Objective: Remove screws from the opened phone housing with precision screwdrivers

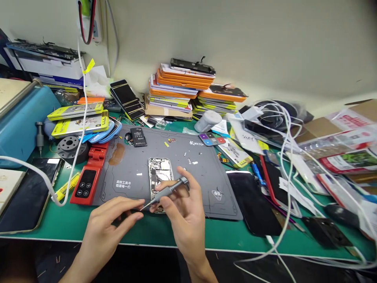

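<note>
The right hand point(188, 224) grasps a slim grey metal screwdriver point(169, 191), its fingers wrapped about the handle and the shaft slanting down to the left. The left hand point(104, 220) meets it at the thin tip, thumb and forefinger coming together around it; whether they pinch the tip or some tiny part on it is too small to tell.

Just beyond the fingers, partly hidden by the right hand, an opened phone with a pale metal frame point(161, 167) lies on a dark grey printed work mat point(218, 179). Its insides are bare, so the opening looks done; the tip is off the phone, and closing it up appears to be left. How many fastenings remain inside cannot be made out.

Farther up the mat rests a flat black battery point(138, 137); whether it belongs to this phone does not show. Small white scraps point(194, 162) lie loose to the right. At the mat's left edge sits a red device with a black button panel point(85, 182), and beside the right edge a large black-screened phone point(250, 200) rests on the green tabletop point(67, 228).
</note>
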`<state>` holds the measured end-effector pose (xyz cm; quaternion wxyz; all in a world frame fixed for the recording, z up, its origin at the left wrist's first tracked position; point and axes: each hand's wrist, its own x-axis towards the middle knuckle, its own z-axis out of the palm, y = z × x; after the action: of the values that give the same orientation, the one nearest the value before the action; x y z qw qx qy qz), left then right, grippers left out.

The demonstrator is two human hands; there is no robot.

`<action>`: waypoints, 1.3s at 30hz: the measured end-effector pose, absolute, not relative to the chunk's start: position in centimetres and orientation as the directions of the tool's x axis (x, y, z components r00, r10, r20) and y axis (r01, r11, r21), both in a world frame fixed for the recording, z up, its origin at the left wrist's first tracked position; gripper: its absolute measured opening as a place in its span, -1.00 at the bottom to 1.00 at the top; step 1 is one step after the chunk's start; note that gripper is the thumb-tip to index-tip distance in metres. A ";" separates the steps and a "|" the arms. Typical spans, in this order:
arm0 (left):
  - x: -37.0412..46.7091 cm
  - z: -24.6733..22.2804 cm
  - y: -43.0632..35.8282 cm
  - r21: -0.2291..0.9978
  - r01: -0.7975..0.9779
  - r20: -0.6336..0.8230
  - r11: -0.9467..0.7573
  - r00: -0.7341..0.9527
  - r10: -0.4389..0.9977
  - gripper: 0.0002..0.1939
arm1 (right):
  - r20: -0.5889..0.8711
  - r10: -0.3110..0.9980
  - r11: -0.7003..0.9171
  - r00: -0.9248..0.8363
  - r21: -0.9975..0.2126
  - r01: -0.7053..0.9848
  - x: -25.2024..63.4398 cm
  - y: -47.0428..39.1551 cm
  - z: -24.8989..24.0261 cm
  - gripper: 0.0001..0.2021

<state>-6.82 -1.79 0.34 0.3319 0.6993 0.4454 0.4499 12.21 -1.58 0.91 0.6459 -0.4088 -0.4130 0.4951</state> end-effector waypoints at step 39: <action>-7.1 0.6 -1.4 0.858 0.226 0.383 -0.461 0.317 0.868 -0.80 | 0.229 0.971 0.238 0.063 -0.950 -0.202 13.1 -1.6 0.1 -0.49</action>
<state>-7.10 -1.40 0.58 0.3585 0.7281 0.3755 0.4476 13.13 -1.63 0.10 0.6149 -0.3919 -0.4907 0.4771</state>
